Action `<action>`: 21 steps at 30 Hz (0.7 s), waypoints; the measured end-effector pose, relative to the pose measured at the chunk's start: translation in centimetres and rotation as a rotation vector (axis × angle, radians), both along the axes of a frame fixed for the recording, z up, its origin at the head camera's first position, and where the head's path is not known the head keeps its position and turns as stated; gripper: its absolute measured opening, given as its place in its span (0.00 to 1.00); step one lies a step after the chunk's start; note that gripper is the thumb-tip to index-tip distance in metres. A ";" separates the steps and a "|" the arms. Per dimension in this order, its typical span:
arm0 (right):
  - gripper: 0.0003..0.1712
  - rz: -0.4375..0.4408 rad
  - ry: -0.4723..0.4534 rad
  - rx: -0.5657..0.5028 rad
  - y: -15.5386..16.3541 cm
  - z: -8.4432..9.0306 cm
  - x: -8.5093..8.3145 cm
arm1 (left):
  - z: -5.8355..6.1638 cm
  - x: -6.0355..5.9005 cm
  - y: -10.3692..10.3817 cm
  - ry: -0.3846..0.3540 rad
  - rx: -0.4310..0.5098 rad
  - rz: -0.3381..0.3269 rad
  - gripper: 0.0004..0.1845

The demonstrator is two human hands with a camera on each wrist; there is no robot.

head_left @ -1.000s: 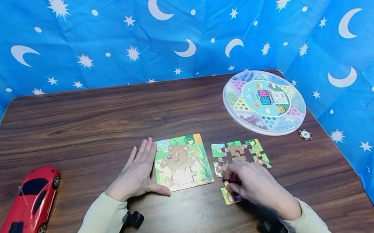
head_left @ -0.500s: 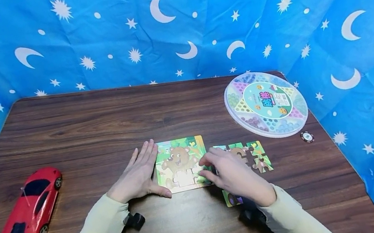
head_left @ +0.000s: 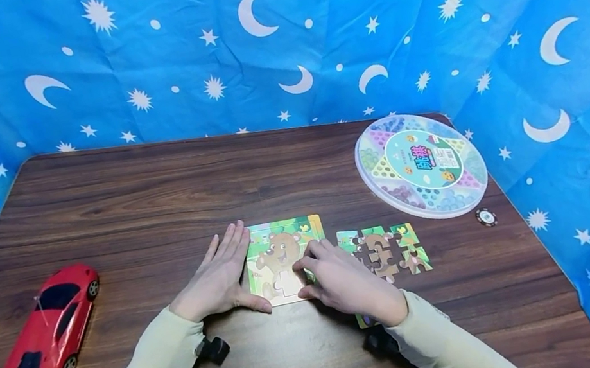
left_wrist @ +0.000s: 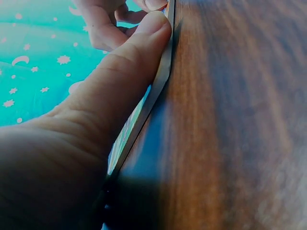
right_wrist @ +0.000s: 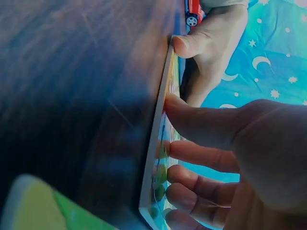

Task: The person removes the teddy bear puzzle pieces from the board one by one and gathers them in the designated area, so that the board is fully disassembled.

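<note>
My left hand (head_left: 218, 285) lies at the left edge of a small jigsaw board (head_left: 305, 228) with a bear picture. Its fingers are stretched along that edge; the thumb (left_wrist: 129, 48) is on the front corner. My right hand (head_left: 345, 276) is over the board's front right part, thumb and fingertips down on its surface beside a bright, puzzle-shaped patch (head_left: 288, 284). In the right wrist view, the thumb and fingers (right_wrist: 201, 155) stand apart, with board surface (right_wrist: 160, 134) showing between them. Whether a piece lies under the fingertips I cannot tell.
Several loose puzzle pieces (head_left: 414, 258) lie right of the board, and another piece (head_left: 361, 321) shows partly beneath the right wrist. A round Chinese checkers box (head_left: 461, 182) sits at the back right, near a poker chip (head_left: 486, 217). A red toy car (head_left: 50, 329) is at left.
My right hand has moved left from the loose pieces onto the board's front right part, uncovering several pieces. The left hand stays at the board's left edge.
</note>
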State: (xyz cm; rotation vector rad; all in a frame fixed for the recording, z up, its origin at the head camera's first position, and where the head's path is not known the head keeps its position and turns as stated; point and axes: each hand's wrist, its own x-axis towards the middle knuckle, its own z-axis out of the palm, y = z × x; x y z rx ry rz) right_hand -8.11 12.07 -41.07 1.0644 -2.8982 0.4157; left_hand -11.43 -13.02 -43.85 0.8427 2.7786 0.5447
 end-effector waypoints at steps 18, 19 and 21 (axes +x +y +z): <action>0.17 -0.091 -0.107 0.000 -0.9 0.1 -0.5 | 0.1 0.0 0.0 0.002 0.008 0.002 0.79; 0.17 -0.095 -0.117 -0.003 -0.9 0.1 -0.5 | 0.1 0.0 0.0 0.000 0.008 0.002 0.79; 0.18 -0.103 -0.137 -0.010 -1.0 0.1 -0.5 | 0.1 0.0 0.0 -0.001 0.009 0.002 0.79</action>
